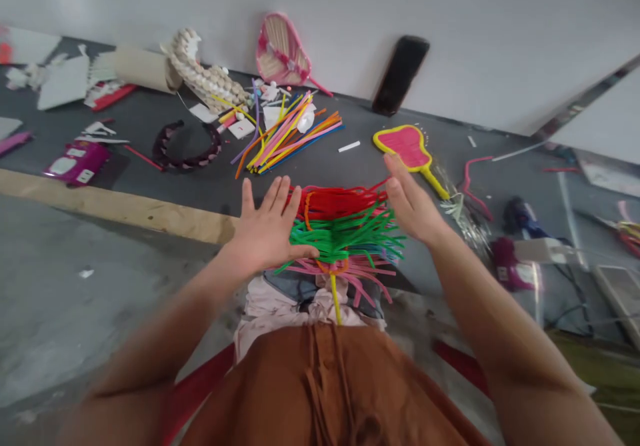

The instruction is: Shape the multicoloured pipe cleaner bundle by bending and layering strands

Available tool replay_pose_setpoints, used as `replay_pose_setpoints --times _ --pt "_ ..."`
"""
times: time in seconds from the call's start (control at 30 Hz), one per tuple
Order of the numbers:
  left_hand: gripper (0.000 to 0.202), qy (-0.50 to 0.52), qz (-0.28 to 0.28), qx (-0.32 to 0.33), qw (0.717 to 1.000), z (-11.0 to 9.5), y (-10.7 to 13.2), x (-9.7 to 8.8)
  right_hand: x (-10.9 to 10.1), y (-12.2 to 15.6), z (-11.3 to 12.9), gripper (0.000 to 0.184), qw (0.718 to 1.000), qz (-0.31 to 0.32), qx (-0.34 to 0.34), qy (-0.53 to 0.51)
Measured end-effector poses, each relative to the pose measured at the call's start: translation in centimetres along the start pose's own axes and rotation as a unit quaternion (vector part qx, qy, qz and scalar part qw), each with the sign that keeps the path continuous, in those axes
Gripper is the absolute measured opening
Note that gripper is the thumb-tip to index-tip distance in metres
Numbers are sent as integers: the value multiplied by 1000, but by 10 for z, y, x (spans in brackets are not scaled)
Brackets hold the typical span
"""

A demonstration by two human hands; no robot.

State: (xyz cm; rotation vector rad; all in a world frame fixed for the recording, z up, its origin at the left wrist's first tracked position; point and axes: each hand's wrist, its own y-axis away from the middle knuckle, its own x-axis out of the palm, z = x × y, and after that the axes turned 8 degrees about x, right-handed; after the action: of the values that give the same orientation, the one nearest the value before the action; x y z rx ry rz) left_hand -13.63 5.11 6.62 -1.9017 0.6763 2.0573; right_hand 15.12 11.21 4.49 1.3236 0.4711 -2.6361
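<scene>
A bundle of pipe cleaners (340, 233) lies at the table's front edge, red at the far side, green in the middle and pink nearest me. An orange strand curves over its left part, and a yellow stem (335, 298) sticks out toward my body. My left hand (270, 226) is flat at the bundle's left side, fingers spread, with the thumb over the green strands. On the right side my right hand (413, 203) is stretched out by the strand tips, its fingers pointing away from me. Neither hand grips anything. Whether the palms touch the strands I cannot tell.
Behind the bundle lie loose coloured pipe cleaners (287, 139), a dark braided headband (186, 146) and a pink fan (283, 53). A phone (401, 75) leans on the wall. A pink-and-yellow fan (405, 147) is beyond my right hand. Purple packs (77, 163), scissors (625, 229) and cables lie toward the sides.
</scene>
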Motion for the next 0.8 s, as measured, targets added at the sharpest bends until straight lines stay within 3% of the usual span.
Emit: replay_pose_setpoints --times 0.07,0.13,0.17,0.23,0.27,0.37,0.47,0.63,0.7,0.8 --pt "93 -36 -41 16 998 -14 9 -26 -17 18 31 52 995 -58 -58 61" --pt "80 -50 -55 66 995 -33 15 -39 -15 41 67 56 987 -91 -99 92" --pt "73 -46 -53 93 993 -44 15 -38 -7 51 83 59 984 -86 -133 78" --pt "58 -17 -20 137 990 -60 8 -23 20 65 103 65 987 -7 -160 31" --pt "55 -2 5 118 993 -65 3 -11 35 69 106 65 989 14 -147 17" --pt "64 20 21 115 993 -65 -12 31 73 72 87 79 994 74 -45 65" --pt "85 67 -34 119 990 -56 -16 60 86 81 52 85 984 89 14 152" --pt "96 96 -82 139 982 -49 -11 70 65 104 13 69 975 49 6 218" --pt "91 102 -86 146 980 -49 -10 69 50 105 10 56 979 39 -19 198" --pt "78 112 -84 140 980 -49 -10 67 28 97 20 32 985 -26 -53 160"
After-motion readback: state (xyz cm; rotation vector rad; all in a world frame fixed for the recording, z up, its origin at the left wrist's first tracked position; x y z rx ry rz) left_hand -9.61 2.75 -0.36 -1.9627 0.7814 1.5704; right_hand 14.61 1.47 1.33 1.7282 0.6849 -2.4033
